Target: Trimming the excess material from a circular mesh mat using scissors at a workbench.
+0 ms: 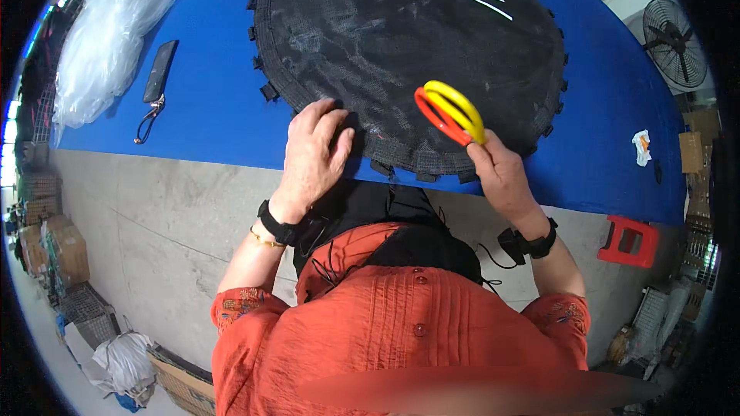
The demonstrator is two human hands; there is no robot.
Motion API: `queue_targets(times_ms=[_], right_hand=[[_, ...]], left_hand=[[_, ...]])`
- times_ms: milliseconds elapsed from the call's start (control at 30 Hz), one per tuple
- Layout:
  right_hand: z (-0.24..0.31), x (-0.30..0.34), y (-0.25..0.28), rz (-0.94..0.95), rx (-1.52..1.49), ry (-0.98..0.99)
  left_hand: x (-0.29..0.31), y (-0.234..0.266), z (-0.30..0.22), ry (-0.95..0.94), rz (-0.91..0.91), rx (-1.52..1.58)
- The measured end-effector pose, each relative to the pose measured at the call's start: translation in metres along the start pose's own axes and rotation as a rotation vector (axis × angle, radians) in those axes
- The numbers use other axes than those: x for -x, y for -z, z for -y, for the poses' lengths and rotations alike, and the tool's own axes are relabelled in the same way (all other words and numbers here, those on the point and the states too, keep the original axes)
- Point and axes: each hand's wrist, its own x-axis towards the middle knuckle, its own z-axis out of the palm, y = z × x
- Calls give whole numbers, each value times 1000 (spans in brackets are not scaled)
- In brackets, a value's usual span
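A large round black mesh mat (416, 38) lies on a blue-covered table, with short black tabs around its rim. My left hand (312, 150) rests on the near-left rim of the mat. Its fingers are bent with the tips on the fabric, and the thumb stands apart from them. My right hand (501, 173) is closed around a pair of scissors (451, 113) over the near right part of the mat. One handle loop is yellow and the other red, both sticking up beyond my fingers. The blades are hidden in the hand.
Clear plastic sheeting (108, 38) and a dark phone (160, 71) with a strap lie on the table's left. A small white wrapper (641, 148) is at its right. Beyond the table stand a black fan (674, 42) and a red plastic stool (630, 242).
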Motion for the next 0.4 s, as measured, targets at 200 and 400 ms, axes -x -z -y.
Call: queue_targets(times_ms=[200,400], right_hand=[[9,-4,-18,100,63,91],[15,-19,-31,164,167,145]], left_hand=[[19,-12,3,-40,13,-133],[21,-16,10,-63,35,-188]])
